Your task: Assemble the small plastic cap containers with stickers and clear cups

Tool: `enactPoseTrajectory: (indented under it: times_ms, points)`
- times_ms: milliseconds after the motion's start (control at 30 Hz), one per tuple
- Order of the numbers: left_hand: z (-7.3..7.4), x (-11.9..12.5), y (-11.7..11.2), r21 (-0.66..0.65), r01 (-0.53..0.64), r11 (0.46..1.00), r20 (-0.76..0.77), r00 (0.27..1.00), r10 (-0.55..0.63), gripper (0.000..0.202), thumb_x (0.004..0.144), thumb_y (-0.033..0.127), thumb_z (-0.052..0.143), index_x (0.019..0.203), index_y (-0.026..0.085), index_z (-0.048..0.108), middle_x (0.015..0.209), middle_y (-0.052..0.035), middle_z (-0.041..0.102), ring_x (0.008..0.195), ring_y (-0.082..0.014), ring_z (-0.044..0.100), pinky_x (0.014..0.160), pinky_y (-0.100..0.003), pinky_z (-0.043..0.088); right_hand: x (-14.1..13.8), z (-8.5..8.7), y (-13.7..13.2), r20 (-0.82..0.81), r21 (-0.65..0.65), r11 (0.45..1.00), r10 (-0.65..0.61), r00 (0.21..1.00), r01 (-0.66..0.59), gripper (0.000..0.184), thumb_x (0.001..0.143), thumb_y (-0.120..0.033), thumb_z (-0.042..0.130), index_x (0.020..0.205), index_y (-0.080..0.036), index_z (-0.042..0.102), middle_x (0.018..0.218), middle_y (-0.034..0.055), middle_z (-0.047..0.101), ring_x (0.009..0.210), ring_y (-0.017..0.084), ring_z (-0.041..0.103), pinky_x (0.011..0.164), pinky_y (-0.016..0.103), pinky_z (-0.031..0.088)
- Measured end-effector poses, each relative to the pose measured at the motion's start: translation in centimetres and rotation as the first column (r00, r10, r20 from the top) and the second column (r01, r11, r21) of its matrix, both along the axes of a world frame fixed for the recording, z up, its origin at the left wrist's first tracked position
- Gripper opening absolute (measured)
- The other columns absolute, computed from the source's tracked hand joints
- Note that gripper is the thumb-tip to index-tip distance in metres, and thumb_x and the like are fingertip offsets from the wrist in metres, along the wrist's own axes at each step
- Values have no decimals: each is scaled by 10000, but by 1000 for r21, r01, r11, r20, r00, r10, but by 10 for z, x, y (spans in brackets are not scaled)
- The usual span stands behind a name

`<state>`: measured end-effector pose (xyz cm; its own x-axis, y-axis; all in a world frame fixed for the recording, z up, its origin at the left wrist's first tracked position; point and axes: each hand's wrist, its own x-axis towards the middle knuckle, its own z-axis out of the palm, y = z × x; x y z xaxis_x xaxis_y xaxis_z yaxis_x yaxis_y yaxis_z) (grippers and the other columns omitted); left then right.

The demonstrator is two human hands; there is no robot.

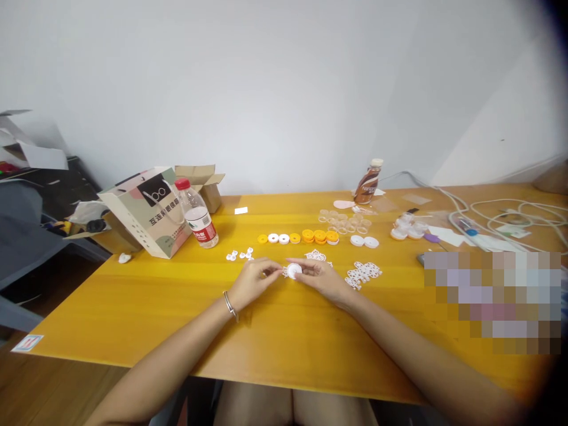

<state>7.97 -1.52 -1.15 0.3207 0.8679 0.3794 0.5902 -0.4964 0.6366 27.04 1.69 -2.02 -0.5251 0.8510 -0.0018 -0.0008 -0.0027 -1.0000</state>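
Note:
My right hand is closed on a round white disc, held between thumb and fingers above the table. My left hand, with a silver bracelet at its wrist, pinches at the disc's left side. A bit of white openwork shows at its fingertips; whether they grip it I cannot tell. Small white knob-like parts lie behind my left hand. White openwork pieces are behind my right hand, and more lacy pieces lie to its right. Beyond stand yellow rings and white rings in a row.
Clear rings and white round lids lie farther back. At the left stand a water bottle, a paper bag and a carton. A brown drink bottle is at the back; cables run at the right.

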Motion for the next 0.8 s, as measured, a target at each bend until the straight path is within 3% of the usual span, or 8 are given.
enactPoseTrajectory:
  times_ms: [167,400,600,800]
  points:
    - [3,3,1,-158,16,987,220,975,19,209,776,316,525,837,136,610,767,-46,653,681,-123,592,618,-219,460,-4,2,-5,23,-2,1000,22,1000,-22,396,638,-311,640,1015,-206,580,980,43,634,913,186,576,896,379,386]
    - [10,7,-3,14,9,1000,134,991,-11,141,776,259,534,792,162,635,795,-35,589,740,-119,544,695,-241,423,-7,10,-15,50,56,998,-5,999,2,325,647,-344,636,890,-208,469,722,-17,587,702,129,570,716,309,440]
    - [10,8,-2,-86,-2,996,125,992,12,142,766,270,544,746,153,621,769,-27,535,693,-109,513,632,-227,415,-10,8,-19,38,95,995,15,999,-18,273,662,-360,627,792,-208,440,752,-8,564,712,120,554,701,291,438]
    - [8,10,-4,-49,-24,999,124,992,29,117,754,257,554,736,155,608,809,-34,537,726,-116,523,661,-237,423,-11,4,-19,30,116,993,-8,1000,5,256,669,-368,619,789,-202,466,759,-2,564,697,113,550,696,290,447]
